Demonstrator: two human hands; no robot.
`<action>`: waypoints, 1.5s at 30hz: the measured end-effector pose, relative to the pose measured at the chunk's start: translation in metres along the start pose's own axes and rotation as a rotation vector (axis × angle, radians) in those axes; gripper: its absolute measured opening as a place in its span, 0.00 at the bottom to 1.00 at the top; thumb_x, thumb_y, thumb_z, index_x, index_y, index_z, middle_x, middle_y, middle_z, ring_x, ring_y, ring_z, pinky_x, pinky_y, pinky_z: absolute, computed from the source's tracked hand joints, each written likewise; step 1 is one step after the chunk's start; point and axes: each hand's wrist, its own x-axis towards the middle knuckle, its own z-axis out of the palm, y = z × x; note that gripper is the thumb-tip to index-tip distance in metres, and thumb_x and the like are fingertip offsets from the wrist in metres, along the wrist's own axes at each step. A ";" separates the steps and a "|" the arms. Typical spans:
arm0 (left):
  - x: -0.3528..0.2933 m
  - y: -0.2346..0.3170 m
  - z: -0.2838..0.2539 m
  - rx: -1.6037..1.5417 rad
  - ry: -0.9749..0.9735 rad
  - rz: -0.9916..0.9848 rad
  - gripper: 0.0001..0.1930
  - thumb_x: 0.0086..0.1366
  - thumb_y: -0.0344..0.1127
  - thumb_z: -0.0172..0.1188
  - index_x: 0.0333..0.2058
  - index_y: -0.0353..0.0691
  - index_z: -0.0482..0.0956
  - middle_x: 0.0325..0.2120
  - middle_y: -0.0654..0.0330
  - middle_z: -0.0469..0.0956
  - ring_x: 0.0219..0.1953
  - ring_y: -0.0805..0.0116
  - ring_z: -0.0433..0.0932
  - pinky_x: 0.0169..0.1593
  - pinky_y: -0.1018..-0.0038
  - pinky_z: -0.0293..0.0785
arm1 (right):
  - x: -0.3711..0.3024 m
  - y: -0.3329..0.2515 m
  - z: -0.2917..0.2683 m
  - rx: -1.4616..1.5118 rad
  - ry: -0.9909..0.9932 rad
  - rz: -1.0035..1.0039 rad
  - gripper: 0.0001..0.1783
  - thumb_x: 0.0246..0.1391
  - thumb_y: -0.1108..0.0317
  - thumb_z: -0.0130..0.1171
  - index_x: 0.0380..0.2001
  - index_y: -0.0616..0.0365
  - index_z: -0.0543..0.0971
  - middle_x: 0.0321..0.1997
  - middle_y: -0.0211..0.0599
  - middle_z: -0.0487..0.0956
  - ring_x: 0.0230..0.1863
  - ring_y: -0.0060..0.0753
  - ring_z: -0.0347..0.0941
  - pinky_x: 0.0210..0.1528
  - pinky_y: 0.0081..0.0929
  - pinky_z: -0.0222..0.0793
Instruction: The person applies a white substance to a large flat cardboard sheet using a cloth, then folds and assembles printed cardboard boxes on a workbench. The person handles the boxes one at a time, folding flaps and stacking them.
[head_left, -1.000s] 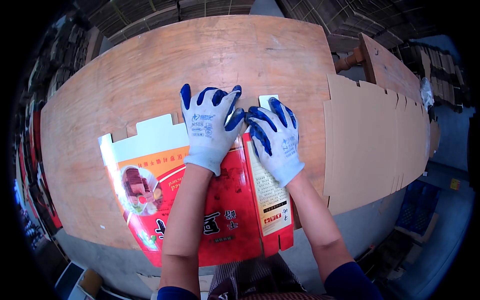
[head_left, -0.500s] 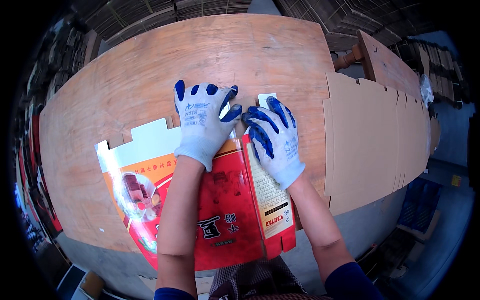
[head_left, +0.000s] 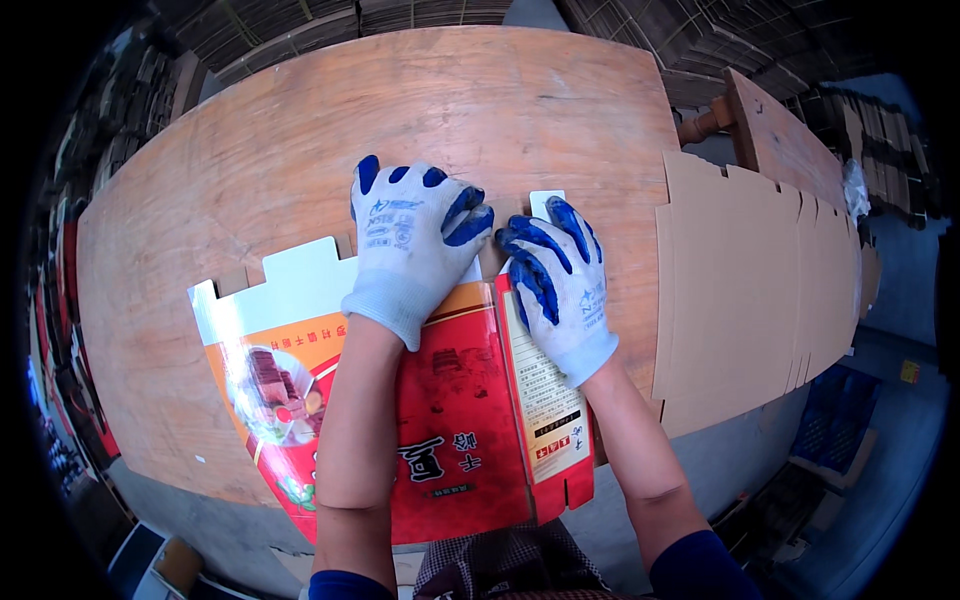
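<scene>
A red printed carton [head_left: 465, 380] lies flat on the table, with a white flapped edge at its far side. Both my hands wear white knit gloves with blue-coated fingers. My left hand [head_left: 415, 230] grips the carton's far flap edge, its thumb and forefinger close together and the other fingers curled. To its right my right hand [head_left: 560, 285] is closed over the narrow cream-printed side panel [head_left: 550, 405], fingers bent toward the left thumb. A white end flap [head_left: 546, 201] sticks out past the right fingers. Both palms hide the edge that the fingers hold.
The carton rests on a wooden table [head_left: 530, 105]. Flat brown cardboard sheets [head_left: 730, 290] lie at its right side. Bundled cardboard stacks [head_left: 690, 45] stand beyond the far edge, and more stacks line the left. A blue plastic crate [head_left: 838, 418] stands low at the right.
Both hands have shifted slightly right. The left fingers and thumb have drawn closer together, covering the white flap strip seen before. The carton's right side has moved slightly right.
</scene>
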 end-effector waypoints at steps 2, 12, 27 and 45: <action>0.000 0.001 -0.004 -0.077 -0.035 -0.018 0.11 0.59 0.39 0.67 0.40 0.48 0.85 0.39 0.58 0.82 0.49 0.55 0.75 0.70 0.54 0.53 | -0.001 0.001 0.002 0.001 0.003 -0.006 0.18 0.53 0.66 0.63 0.49 0.48 0.82 0.58 0.34 0.77 0.67 0.54 0.64 0.68 0.52 0.56; -0.004 -0.003 0.016 -0.168 0.076 -0.003 0.12 0.56 0.31 0.67 0.41 0.47 0.84 0.38 0.58 0.82 0.49 0.55 0.76 0.72 0.52 0.50 | -0.002 -0.002 0.006 -0.096 -0.035 -0.002 0.19 0.49 0.61 0.66 0.47 0.46 0.83 0.58 0.32 0.78 0.67 0.53 0.63 0.70 0.54 0.53; -0.005 -0.005 0.030 -0.204 0.153 -0.015 0.13 0.57 0.27 0.65 0.42 0.47 0.84 0.38 0.58 0.82 0.48 0.54 0.75 0.72 0.50 0.49 | -0.001 -0.008 0.004 -0.147 -0.111 0.000 0.17 0.52 0.58 0.63 0.46 0.47 0.83 0.62 0.34 0.75 0.68 0.54 0.61 0.72 0.56 0.48; -0.018 0.009 0.025 -0.085 0.164 0.025 0.26 0.59 0.37 0.68 0.57 0.48 0.76 0.53 0.55 0.74 0.62 0.55 0.68 0.72 0.50 0.47 | -0.016 -0.019 0.008 -0.338 -0.256 0.107 0.35 0.63 0.48 0.52 0.70 0.47 0.65 0.75 0.40 0.61 0.76 0.55 0.51 0.76 0.62 0.35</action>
